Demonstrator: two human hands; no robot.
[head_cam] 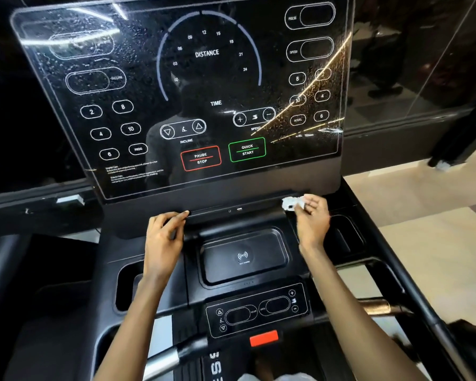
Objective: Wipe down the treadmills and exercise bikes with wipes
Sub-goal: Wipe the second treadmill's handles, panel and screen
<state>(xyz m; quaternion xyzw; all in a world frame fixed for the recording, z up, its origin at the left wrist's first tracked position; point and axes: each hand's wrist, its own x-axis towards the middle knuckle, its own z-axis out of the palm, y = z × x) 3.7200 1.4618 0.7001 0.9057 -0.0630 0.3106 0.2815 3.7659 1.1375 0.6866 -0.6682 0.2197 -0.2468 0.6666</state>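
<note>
Head view looks down on a treadmill console [193, 171], and every place below is given from its charging tray [243, 255]. Nearest the person, below the tray, sit a red tab [263, 338] and a small panel [257, 309] with plus, minus and arrow keys. Left of the tray, the left hand [162, 243] rests open on the ledge, fingers spread and clamped on nothing. Up and right of the tray, the right hand [313, 218] pinches a crumpled white wipe [291, 202] between fingers and thumb, pressed to the ledge under the screen.

Beyond the tray the screen [187, 86] rises, speckled with droplets and smears, so it looks not yet wiped clean.

Risks, as I judge them: the wipe is bunched small, so it may only smear the droplets; a stroke across the touch keys could start the belt if the machine is powered; liquid could run down into the tray or ledge ports.

Readable writing: DISTANCE, TIME, INCLINE, SPEED, PULSE, PAUSE STOP in red, QUICK START in green, and keys 2, 4, 6, 8, 10. No brand name is legible.
</note>
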